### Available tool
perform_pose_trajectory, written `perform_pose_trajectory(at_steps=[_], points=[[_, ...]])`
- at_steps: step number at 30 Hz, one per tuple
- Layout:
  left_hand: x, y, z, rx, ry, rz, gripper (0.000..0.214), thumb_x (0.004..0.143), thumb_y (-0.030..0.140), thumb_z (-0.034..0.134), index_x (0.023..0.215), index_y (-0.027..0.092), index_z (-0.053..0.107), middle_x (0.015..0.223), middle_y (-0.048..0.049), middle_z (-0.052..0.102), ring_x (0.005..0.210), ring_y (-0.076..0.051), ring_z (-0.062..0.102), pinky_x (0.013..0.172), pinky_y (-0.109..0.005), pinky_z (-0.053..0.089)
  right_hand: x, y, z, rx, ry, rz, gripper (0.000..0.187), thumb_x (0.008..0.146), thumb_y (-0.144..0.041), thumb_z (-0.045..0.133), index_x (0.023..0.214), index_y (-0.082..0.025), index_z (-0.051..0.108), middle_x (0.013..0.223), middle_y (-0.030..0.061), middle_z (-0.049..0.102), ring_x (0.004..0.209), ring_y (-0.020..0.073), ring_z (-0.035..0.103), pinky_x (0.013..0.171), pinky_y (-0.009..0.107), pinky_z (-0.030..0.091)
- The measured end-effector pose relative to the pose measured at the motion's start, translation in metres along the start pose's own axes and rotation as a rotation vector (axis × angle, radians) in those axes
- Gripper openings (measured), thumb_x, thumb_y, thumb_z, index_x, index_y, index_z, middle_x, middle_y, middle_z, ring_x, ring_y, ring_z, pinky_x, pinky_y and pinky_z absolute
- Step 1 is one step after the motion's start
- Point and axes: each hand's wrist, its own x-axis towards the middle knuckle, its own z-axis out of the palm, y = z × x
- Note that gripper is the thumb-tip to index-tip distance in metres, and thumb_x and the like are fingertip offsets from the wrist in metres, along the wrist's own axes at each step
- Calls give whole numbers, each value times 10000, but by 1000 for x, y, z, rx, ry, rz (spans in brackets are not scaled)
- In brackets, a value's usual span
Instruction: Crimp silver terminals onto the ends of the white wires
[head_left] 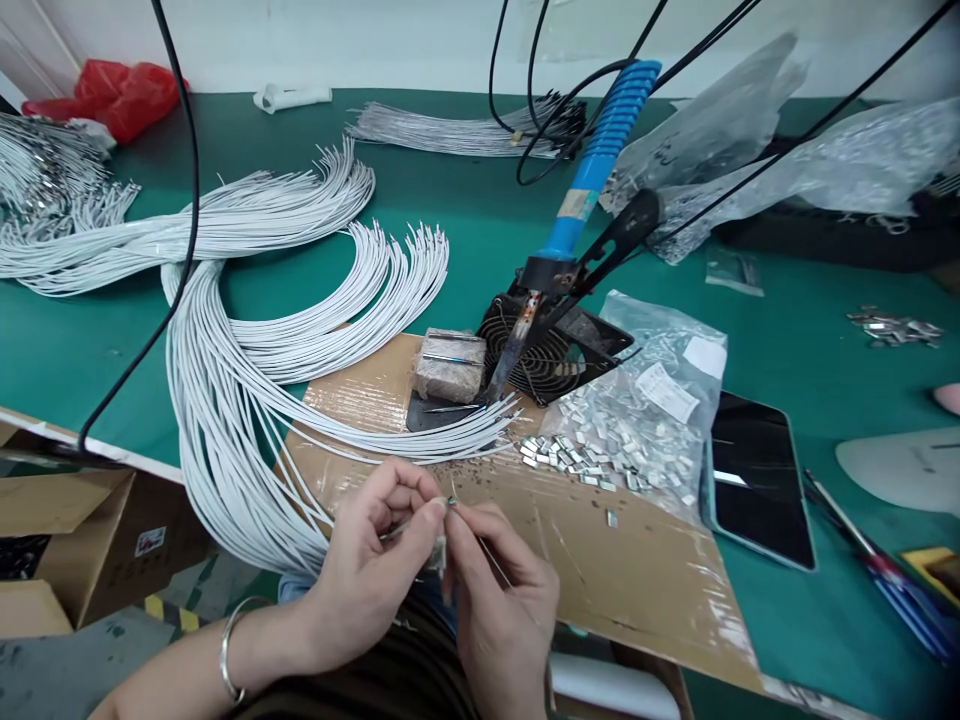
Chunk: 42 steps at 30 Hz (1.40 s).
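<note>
My left hand (375,560) and my right hand (495,590) meet at the near edge of a taped cardboard sheet (637,590). Both pinch the same small spot: the end of a thin white wire (405,527) with a tiny metal piece (451,501) at the fingertips. A silver bangle sits on my left wrist. Beyond my hands, a fan of white wires (247,420) curves across the cardboard. Loose small metal terminals (577,460) spill from a clear bag (660,390).
A blue-handled soldering iron (585,190) leans in a stand over a black fan (547,360), beside a brown sponge block (450,365). A dark phone (757,480) lies right. More wire bundles, plastic bags, black cables and a red bag cover the green table (465,210). Cardboard boxes stand at left.
</note>
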Motion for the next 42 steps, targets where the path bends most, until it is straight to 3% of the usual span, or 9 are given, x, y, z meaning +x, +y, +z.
perform_pose_trajectory(at_steps=[4,13,21,26,31,33,38,42], points=[[2,0,-2,75,50,3,263,985,411,697,886,182,615,703,32,599,596,-88,477,556,-185,390,1,-1,-7,36,-13,5,151,988,-247,690,1011,-268,838,750,-18,612,478,66,534,413,183,416],[0,8,5,152,86,4,237,931,348,726,827,174,604,660,31,589,584,-93,479,535,-175,398,6,-11,-9,-31,-17,-17,166,934,-182,748,981,-303,852,707,-31,621,546,70,552,495,169,451],[0,4,9,77,22,2,201,980,318,667,851,190,580,653,34,625,568,-97,571,546,-178,435,7,-12,-10,-77,-10,-65,146,950,-170,722,942,-280,819,694,-40,596,550,83,544,492,188,437],[-1,0,7,34,31,-29,257,979,393,684,874,180,585,644,51,579,560,-80,479,545,-170,382,4,-15,-6,-168,30,-184,188,932,-88,706,905,-253,792,679,-41,582,577,95,532,509,205,429],[-1,5,7,52,41,-77,289,931,401,723,847,163,580,651,56,527,583,-81,418,550,-173,360,1,-16,-8,-255,65,-390,365,793,62,746,976,-251,792,755,-20,661,645,119,561,589,250,463],[0,9,8,100,52,-82,270,901,366,736,826,162,576,634,61,513,561,-76,395,527,-170,341,4,-17,-14,-277,22,-373,354,813,43,736,996,-252,804,774,-11,677,646,119,584,580,240,478],[2,12,11,195,51,-61,182,880,293,686,814,177,563,608,63,531,516,-74,440,500,-168,359,18,-25,-29,-272,-161,-171,206,924,-150,705,1025,-278,831,741,-9,678,574,118,639,481,200,501],[-1,9,10,305,47,-40,126,869,257,665,823,181,575,651,35,584,563,-96,526,546,-183,432,22,-30,-33,-281,-184,-117,184,901,-149,735,907,-297,844,673,-29,662,536,101,603,473,185,464]])
